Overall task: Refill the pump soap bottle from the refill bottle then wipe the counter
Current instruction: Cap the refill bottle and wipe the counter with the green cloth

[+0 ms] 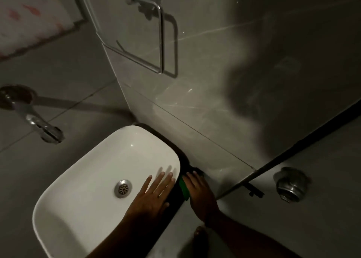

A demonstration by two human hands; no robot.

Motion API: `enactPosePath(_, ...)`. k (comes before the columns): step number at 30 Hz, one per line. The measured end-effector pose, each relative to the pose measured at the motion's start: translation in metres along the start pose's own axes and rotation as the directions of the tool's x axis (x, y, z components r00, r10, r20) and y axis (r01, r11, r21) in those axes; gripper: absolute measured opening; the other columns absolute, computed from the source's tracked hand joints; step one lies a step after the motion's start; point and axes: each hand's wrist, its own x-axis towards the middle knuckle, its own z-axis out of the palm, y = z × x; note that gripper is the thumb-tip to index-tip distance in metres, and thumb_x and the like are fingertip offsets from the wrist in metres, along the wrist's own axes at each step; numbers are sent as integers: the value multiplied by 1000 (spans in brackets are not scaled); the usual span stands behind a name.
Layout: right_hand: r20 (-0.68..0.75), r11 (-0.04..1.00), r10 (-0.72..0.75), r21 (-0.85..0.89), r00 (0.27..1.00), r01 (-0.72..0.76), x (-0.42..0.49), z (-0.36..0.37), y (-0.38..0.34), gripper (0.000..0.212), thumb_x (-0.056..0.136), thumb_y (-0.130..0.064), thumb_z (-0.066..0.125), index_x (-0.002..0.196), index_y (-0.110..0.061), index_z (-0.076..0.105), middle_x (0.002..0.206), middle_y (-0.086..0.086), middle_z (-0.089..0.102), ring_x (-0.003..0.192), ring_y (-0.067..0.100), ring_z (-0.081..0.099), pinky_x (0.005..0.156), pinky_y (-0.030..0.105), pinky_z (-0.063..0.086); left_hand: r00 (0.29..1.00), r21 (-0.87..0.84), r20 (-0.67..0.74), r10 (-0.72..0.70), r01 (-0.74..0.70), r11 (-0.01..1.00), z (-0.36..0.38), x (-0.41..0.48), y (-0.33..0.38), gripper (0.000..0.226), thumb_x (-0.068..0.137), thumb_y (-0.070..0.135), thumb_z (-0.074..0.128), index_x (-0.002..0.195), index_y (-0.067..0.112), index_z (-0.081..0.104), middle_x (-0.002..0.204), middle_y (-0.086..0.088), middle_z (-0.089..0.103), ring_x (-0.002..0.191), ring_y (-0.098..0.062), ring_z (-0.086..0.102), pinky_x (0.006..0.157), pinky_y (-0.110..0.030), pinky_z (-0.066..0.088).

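My right hand [201,194] presses a green cloth [184,188] onto the narrow dark counter strip [172,144] between the white basin [93,179] and the tiled wall. Only a sliver of the green cloth shows beside my fingers. My left hand [154,195] lies flat with fingers spread on the basin's right rim, holding nothing. Neither the pump soap bottle nor the refill bottle is in view.
A chrome tap [39,126] juts from the wall at left above the basin. A chrome towel ring [156,35] hangs on the wall above. A round metal fitting [291,184] sits at right. The drain [123,188] is mid-basin. A bare foot [200,235] shows below.
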Motion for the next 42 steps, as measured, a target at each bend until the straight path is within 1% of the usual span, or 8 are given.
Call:
enactPosePath(4, 128, 992, 120, -63, 984, -113, 24, 30, 4, 54, 99, -7, 38, 153, -10, 42, 161, 12, 38, 152, 37, 29, 122, 48, 29, 1000, -27, -27, 7, -7, 1000, -1, 3, 0, 64, 103, 37, 43, 161, 12, 45, 170, -13, 40, 154, -36, 43, 119, -57, 28)
enactPosePath(8, 243, 978, 197, -111, 950, -175, 32, 62, 3, 63, 107, -24, 40, 162, -16, 12, 171, 11, 6, 157, 36, -3, 127, 51, 2, 1000, -68, -5, 1, -1, 998, 0, 3, -1, 59, 109, 38, 32, 162, 14, 45, 170, -12, 40, 155, -38, 41, 120, -57, 26)
enactPosePath(13, 268, 993, 100, -84, 958, -80, 31, 77, -11, 67, 105, -38, 42, 163, -21, 12, 170, 10, 13, 157, 37, 2, 125, 57, 8, 998, -82, 68, -16, 21, 996, -1, 3, -1, 72, 112, 48, 3, 163, 17, 44, 171, -13, 38, 156, -38, 38, 126, -57, 20)
enactPosePath(16, 242, 999, 50, 8, 969, -53, 8, 86, -24, 67, 99, -40, 29, 162, -21, 15, 170, 6, 14, 158, 34, 3, 125, 58, 11, 994, -107, 107, -27, 38, 994, -1, 0, -2, 66, 111, 51, 16, 170, 22, 26, 178, -10, 17, 164, -37, 17, 132, -60, 19)
enactPosePath(23, 252, 969, -247, 40, 936, 245, -56, 103, -39, 79, 94, -6, 50, 163, -16, 10, 171, 4, 2, 157, 26, -12, 128, 49, -1, 985, -189, 169, -24, 56, 980, -4, -19, -2, 70, 102, 54, -3, 168, 35, -12, 178, -2, -15, 165, -29, -15, 133, -53, -3)
enactPosePath(31, 169, 999, 29, 13, 985, -32, -45, 87, -73, 67, 98, -12, 41, 161, -12, 18, 169, 9, 16, 157, 36, -2, 127, 51, -4, 990, -189, 137, -20, 46, 981, -6, -70, -3, 65, 107, 51, 6, 170, 38, -3, 180, 4, -10, 167, -25, -8, 133, -49, 1)
enactPosePath(38, 104, 954, -243, 204, 964, 218, -117, 144, -147, 69, 91, -17, 30, 159, -19, 24, 168, 7, 22, 157, 28, 8, 127, 46, 0, 990, -203, 137, -18, 46, 978, -8, -87, -5, 63, 115, 41, 24, 166, 40, -13, 181, 4, -9, 167, -24, -9, 135, -52, 5)
enactPosePath(42, 171, 946, -321, 96, 931, 309, -113, 129, -128, 73, 87, -5, 61, 155, -13, 38, 165, 10, 30, 156, 35, 16, 126, 55, 13, 990, -204, 137, -17, 45, 978, -7, -94, -5, 63, 115, 41, 24, 169, 39, -8, 181, 3, -8, 168, -24, -9, 135, -51, 0)
